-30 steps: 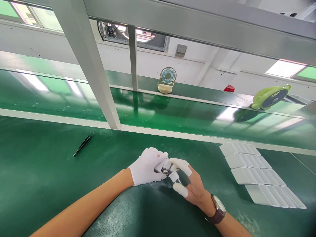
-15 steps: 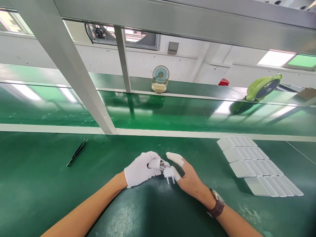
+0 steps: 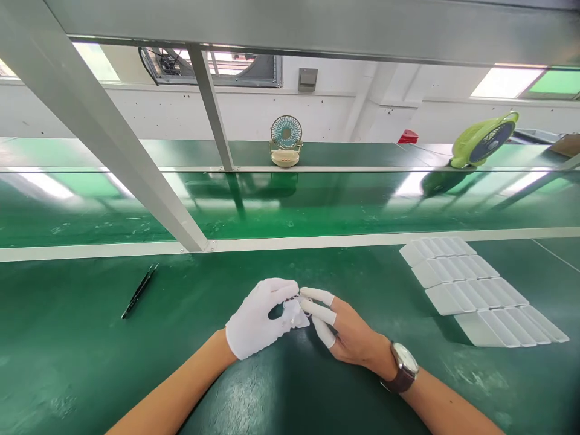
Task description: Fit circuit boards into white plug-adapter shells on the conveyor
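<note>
My left hand (image 3: 260, 319), in a white glove, grips a small white plug charger (image 3: 295, 314) between thumb and fingers. Three fingers of my right hand (image 3: 338, 323) wear white finger cots. Their tips press together on the charger's right side and its upper edge, close to the left fingertips. The charger's prongs and inner wires are mostly hidden behind the fingers. Both hands are just above the green tabletop (image 3: 203, 386).
Black tweezers (image 3: 139, 291) lie to the left. White divided trays (image 3: 480, 290) stand in a slanted row on the right. A pale rail (image 3: 317, 243) and a slanted metal post (image 3: 136, 151) border the table's back. Beyond are a small fan (image 3: 286, 139) and a green fan (image 3: 483, 142).
My right hand has moved in from its open spread, and its fingertips have closed on the charger. The charger has turned, so its prongs and wires no longer show. The camera view has shifted slightly.
</note>
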Motion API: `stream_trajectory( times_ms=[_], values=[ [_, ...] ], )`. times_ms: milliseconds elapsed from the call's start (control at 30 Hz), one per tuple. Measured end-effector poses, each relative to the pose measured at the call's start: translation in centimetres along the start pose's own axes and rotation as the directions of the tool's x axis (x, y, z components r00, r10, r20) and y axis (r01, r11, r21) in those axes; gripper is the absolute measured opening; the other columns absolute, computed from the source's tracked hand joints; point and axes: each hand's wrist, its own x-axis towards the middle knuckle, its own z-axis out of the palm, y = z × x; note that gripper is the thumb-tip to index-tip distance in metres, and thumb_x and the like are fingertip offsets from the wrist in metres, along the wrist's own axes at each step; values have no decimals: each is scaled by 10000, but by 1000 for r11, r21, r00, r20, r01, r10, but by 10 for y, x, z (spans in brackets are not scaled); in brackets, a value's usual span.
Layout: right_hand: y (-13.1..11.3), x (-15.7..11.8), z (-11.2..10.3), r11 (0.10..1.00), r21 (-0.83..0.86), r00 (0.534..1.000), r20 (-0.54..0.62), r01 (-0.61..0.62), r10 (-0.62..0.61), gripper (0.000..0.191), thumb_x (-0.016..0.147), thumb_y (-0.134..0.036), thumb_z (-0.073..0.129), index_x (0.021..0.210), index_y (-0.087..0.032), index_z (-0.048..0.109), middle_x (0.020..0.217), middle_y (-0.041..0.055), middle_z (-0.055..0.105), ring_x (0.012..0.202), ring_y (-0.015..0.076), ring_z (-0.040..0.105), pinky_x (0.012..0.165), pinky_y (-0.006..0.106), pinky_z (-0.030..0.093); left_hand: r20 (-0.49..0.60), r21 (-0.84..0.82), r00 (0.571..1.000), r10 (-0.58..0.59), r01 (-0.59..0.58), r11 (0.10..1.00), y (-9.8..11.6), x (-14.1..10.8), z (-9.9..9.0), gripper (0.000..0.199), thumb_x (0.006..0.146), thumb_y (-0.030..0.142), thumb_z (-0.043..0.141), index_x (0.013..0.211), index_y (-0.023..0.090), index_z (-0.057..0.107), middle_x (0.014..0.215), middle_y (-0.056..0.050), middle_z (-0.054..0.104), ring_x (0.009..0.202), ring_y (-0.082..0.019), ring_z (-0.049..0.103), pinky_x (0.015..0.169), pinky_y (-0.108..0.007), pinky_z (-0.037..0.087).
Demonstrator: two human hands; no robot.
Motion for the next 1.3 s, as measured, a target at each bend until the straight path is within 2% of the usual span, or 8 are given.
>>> stream_trajectory(
  times_ms=[100,333,467,633,867,1000,1167,1300],
  values=[
    [6,-1,2,990,-139,1000,10,22,-20,485,968,-167,573,1437,-283,532,1439,131,563,1159,238,653,946,408,594,-29,-101,995,92,-94,990,4,2,-5,298,1007,241,491,1288,263,589,902,-31,752,1135,-227,646,1038,-431,495],
    [9,-6,5,967,-252,998,-33,37,-47,375,962,-223,654,1328,-297,624,1378,121,616,1031,219,692,875,373,610,61,-334,995,-79,95,938,0,3,-16,349,1059,329,346,1271,229,605,1291,-94,667,1158,-226,631,1077,-420,469],
    [5,-5,8,974,-223,1000,3,-22,23,485,980,-195,606,1442,-326,538,1445,111,576,1103,230,680,910,383,609,175,-269,983,-60,107,957,-3,4,-19,465,944,248,525,1408,274,513,1345,-83,626,1132,-238,628,1044,-440,499],
    [3,-1,9,985,-169,998,49,-37,45,470,987,-164,564,1434,-308,543,1504,88,533,1214,237,631,961,390,590,103,-129,994,-37,51,990,-4,7,-5,580,860,230,692,1411,287,520,1286,-81,658,1125,-228,654,1002,-421,542],
    [0,2,9,976,-213,999,10,-44,48,343,991,-188,564,1308,-302,627,1458,88,579,1011,221,702,839,385,613,94,-265,918,-385,396,879,-8,12,2,453,963,393,576,1390,242,567,1380,-74,659,1252,-248,640,1093,-437,518],
    [-2,2,12,993,-84,996,-47,-83,79,416,987,-176,555,1381,-307,567,1424,75,607,1141,219,681,953,390,598,87,-309,925,-370,378,873,-10,16,3,502,983,364,545,1462,229,475,1366,-87,659,1231,-224,649,1104,-423,505],
    [0,1,18,948,167,947,-133,-269,292,593,934,-239,642,1489,-242,434,1308,116,654,1138,229,680,986,401,596,124,-355,923,-363,383,853,-12,17,3,535,968,374,570,1459,195,454,1274,-107,695,1164,-224,672,1094,-431,503],
    [4,0,21,965,196,967,-153,-172,203,515,952,-219,624,1450,-246,494,1361,117,608,1244,225,620,1063,404,548,112,-380,923,-368,382,842,-12,17,3,539,945,359,599,1442,193,477,1336,-108,662,1206,-235,650,1099,-432,495]
  ],
)
